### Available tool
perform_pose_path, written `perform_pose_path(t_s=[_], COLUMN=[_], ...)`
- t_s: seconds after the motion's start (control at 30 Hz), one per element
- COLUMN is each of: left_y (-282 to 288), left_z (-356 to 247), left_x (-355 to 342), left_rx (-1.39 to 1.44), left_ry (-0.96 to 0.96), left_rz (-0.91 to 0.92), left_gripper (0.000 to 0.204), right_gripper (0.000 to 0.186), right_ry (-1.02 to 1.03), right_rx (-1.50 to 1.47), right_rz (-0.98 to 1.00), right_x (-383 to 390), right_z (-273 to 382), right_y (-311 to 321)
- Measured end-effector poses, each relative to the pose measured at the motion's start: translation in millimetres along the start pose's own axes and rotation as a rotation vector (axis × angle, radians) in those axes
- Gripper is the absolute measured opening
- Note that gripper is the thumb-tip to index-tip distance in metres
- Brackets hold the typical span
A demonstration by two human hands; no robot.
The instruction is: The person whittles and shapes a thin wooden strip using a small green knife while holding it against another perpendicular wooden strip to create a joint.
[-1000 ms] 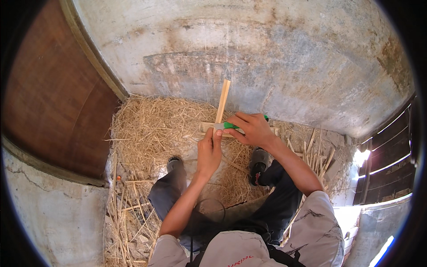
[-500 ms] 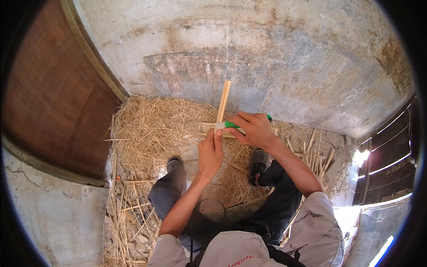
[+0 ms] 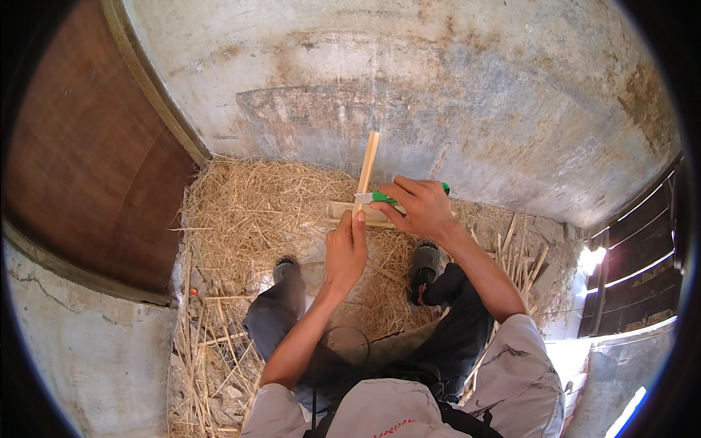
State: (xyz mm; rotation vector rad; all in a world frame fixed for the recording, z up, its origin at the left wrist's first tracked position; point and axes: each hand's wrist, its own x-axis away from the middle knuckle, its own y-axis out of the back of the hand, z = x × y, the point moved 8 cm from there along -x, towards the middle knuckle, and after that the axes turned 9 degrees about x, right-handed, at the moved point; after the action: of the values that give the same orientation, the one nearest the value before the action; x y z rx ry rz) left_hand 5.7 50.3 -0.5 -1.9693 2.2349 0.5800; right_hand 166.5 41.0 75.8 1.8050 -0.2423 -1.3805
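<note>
My left hand (image 3: 345, 248) pinches the near end of a thin, pale wooden strip (image 3: 369, 162), which points away toward the wall. My right hand (image 3: 418, 206) is wrapped round the green handle of a utility knife (image 3: 381, 197). Its blade lies across the strip, just beyond my left fingertips. Beneath both hands lies a pale split bamboo piece (image 3: 338, 210), partly hidden by them. The part of the strip inside my left fingers cannot be seen.
Dry straw and shavings (image 3: 255, 197) cover the floor. Thin sticks lie in a heap (image 3: 518, 244) at the right and more at the lower left. A stained concrete wall (image 3: 438, 80) rises ahead, a brown panel (image 3: 95, 146) at the left. My shoes (image 3: 423, 266) flank the work.
My right hand has slid the knife slightly away from me along the strip, and more of the blade now shows. My left hand and the strip stay where they were.
</note>
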Motion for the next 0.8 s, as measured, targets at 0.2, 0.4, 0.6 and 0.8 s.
perform_pose_path(t_s=[0.2, 0.4, 0.6, 0.8], left_y=[0, -18, -16, -16], left_z=[2, 9, 4, 18], left_x=[2, 20, 12, 4], left_rx=[0.002, 0.012, 0.055, 0.330], left_ry=[0.012, 0.062, 0.011, 0.149], left_rz=[0.006, 0.105, 0.105, 0.162], left_gripper=[0.036, 0.033, 0.031, 0.023], right_gripper=[0.026, 0.029, 0.023, 0.021], right_ry=[-0.029, -0.455, -0.604, -0.285], right_rx=[-0.043, 0.015, -0.203, -0.333], right_rz=[-0.055, -0.171, -0.138, -0.066], right_x=[-5, -7, 13, 9], right_z=[-7, -112, -122, -56], right_y=[5, 25, 24, 5])
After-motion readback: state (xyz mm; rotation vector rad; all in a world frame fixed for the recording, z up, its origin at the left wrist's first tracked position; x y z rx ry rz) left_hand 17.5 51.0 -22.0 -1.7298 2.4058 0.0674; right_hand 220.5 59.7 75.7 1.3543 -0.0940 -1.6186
